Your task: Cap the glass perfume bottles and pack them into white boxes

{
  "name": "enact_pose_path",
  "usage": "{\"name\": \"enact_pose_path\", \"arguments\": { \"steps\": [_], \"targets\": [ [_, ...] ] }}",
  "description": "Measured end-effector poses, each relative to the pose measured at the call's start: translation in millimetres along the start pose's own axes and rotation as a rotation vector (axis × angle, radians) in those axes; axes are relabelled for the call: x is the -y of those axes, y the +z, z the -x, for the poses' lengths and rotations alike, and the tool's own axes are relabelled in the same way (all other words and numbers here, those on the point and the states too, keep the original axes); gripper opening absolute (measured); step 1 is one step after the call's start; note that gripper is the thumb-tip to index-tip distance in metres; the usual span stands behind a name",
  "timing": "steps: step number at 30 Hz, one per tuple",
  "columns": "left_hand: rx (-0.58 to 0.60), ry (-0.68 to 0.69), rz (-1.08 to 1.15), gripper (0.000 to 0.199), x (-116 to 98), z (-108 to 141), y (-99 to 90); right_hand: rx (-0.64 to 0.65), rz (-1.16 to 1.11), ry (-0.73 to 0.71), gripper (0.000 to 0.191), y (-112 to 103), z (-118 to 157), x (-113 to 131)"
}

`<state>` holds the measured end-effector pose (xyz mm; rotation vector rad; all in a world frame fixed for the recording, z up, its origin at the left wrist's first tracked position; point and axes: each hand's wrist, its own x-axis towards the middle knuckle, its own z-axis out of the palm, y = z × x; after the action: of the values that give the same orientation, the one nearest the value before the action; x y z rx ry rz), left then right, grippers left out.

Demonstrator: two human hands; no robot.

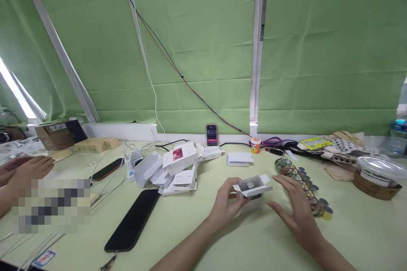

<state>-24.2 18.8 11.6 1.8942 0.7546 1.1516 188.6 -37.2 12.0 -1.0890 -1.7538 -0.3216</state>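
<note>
My left hand (227,201) grips a small white cardboard box (252,206) that stands on the table. The box's top flaps are spread open, and a round silvery piece (250,185) shows inside; its kind I cannot make out. Just to the right, my right hand (295,209) is open with thumb and fingers apart, close to the box and holding nothing. Beyond that hand lies a row of small glass jars or bottles (286,167), with several round lids (314,187) along its right side; my hand hides part of the row.
White boxes (180,156) are heaped left of centre, with another white box (239,159) behind. A dark phone (133,220) lies left of my forearm. A lidded food bowl (378,178) stands right. At far left are a co-worker's hands (32,173) and loose white cables (104,194).
</note>
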Motion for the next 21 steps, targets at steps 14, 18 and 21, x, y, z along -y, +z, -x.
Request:
{"name": "enact_pose_path", "arguments": {
  "steps": [14, 18, 21],
  "targets": [
    [0.058, 0.171, -0.182, 0.051, 3.9, 5.2, 0.3, 0.218, 0.028, -0.160, 0.045, 3.3, -3.3, -4.5],
    [0.099, 0.259, -0.275, 0.039, 1.9, 3.6, -2.4, 0.222, -0.027, -0.105, 0.041, 3.1, -3.2, -3.4],
    [0.096, 0.298, -0.323, 0.037, 2.3, 2.3, -3.8, 0.243, -0.069, -0.040, 0.037, 2.4, -2.6, -2.7]
  ]
}}
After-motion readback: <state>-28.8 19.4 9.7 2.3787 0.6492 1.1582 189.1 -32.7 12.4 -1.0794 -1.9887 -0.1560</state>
